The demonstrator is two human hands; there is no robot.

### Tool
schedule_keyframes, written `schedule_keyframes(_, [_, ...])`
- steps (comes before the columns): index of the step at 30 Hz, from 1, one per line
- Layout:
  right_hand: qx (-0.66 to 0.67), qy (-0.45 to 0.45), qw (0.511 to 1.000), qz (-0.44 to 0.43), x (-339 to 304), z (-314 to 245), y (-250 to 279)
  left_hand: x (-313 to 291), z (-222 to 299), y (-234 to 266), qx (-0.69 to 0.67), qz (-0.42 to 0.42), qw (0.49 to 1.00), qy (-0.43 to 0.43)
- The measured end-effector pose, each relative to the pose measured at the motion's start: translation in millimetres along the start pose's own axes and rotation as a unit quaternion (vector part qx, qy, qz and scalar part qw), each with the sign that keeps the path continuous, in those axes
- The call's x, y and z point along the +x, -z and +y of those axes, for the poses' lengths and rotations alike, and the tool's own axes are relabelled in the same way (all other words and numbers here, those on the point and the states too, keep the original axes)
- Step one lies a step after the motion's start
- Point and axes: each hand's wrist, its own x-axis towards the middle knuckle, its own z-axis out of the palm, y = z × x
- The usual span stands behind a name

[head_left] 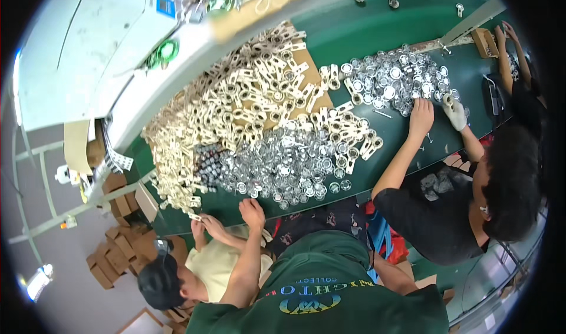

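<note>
My left hand (252, 213) is at the near edge of the green table (227, 211), its fingers bent together. What is in them, if anything, I cannot make out. Just beyond it spreads a pile of clear round plastic-and-metal pieces (283, 163). Small dark-and-clear cylindrical pieces (209, 164) lie left of that pile. Farther back are heaped many cream-coloured flat parts with round ends (259, 92). My right arm (394, 275) hangs down by my side, and its hand is hidden below the table edge.
At left, a co-worker in a dark cap (160, 281) handles a cream part. To my right, a co-worker in black (436, 225), wearing one white glove (457, 116), works by another clear-disc pile (401, 78). Cardboard boxes (121, 248) stand on the floor. A green belt (354, 22) runs behind.
</note>
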Motion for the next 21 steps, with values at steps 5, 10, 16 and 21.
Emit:
schedule_keyframes(5, [-0.011,-0.015,0.996,0.086,23,-54,24,17,5,10,0.05,-0.06,0.997,-0.006])
schedule_keyframes(10, [-0.054,-0.018,0.982,0.179,90,-93,71,8,-4,6,0.049,0.012,0.998,-0.049])
schedule_keyframes(16, [-0.174,0.012,0.957,0.231,187,-129,120,-2,-20,-17,0.024,0.073,0.995,-0.057])
schedule_keyframes(21, [-0.248,0.052,0.916,0.311,234,-147,171,-21,-31,-24,-0.024,0.16,0.986,-0.051])
